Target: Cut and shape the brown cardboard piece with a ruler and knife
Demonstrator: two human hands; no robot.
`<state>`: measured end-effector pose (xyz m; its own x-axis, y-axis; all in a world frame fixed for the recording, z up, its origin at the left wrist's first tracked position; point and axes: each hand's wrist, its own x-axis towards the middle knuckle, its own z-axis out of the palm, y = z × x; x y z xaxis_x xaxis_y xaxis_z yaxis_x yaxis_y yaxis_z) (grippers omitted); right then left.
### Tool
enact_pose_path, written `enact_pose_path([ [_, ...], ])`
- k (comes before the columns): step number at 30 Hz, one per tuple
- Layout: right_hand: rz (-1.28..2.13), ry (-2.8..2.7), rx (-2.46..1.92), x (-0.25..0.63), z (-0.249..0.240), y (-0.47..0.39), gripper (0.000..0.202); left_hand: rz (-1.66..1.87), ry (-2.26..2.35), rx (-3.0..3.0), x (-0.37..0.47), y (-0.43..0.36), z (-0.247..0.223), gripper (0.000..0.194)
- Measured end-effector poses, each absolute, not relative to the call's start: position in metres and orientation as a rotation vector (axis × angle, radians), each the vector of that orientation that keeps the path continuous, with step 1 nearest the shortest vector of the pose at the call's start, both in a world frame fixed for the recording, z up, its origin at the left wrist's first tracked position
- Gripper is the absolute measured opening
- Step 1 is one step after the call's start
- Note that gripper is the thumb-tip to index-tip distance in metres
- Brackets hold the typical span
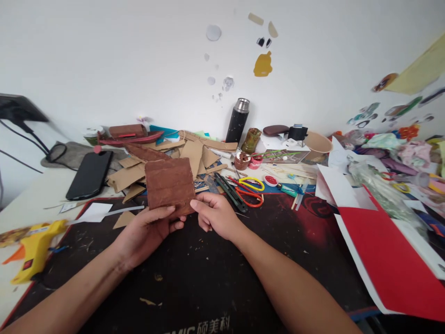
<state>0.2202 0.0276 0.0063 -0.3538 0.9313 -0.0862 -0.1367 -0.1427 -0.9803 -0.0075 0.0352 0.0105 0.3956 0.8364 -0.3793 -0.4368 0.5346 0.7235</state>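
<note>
A brown painted panel, squarish with crease lines across it (169, 183), is held up over the dark mat. My left hand (148, 227) grips its lower left edge, thumb on the front and fingers behind. At the lower right corner, my right hand (217, 213) pinches it between thumb and curled fingers. Just beyond the panel lie torn cardboard pieces (191, 155). To the right of it are a dark green utility knife (231, 192) and scissors with red and yellow handles (252, 185).
On the left lie a yellow glue gun (38, 246) and a black phone (89, 175). A black thermos (238, 120) and open paint jars (242, 160) stand at the back. Red paper (389, 260) covers the right side. Small scraps dot the dark mat (201, 287).
</note>
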Motion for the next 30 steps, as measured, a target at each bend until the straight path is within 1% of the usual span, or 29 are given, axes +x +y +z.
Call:
enact_pose_path([
  [5,1.634,-1.272,-0.978,0.220,0.005,0.028,0.044,0.841,0.793,0.567,-0.009,0.037,0.008,0.027],
  [10,1.650,-1.252,-0.958,0.220,0.004,0.027,0.045,0.862,0.796,0.561,-0.010,0.037,0.006,0.038],
  [13,1.650,-1.246,-0.954,0.220,0.004,0.027,0.046,0.866,0.798,0.559,-0.010,0.037,0.006,0.041],
  [17,1.660,-1.234,-0.951,0.219,0.004,0.027,0.049,0.856,0.805,0.558,-0.009,0.036,0.007,0.041],
  [21,1.666,-1.238,-0.938,0.219,0.003,0.028,0.048,0.867,0.832,0.561,-0.007,0.035,0.010,0.039],
  [26,1.628,-1.260,-0.963,0.219,-0.001,0.030,0.048,0.925,0.905,0.583,-0.002,0.032,0.012,0.041],
  [30,1.605,-1.289,-0.952,0.219,-0.001,0.031,0.050,0.980,0.946,0.607,0.004,0.030,0.013,0.032],
])
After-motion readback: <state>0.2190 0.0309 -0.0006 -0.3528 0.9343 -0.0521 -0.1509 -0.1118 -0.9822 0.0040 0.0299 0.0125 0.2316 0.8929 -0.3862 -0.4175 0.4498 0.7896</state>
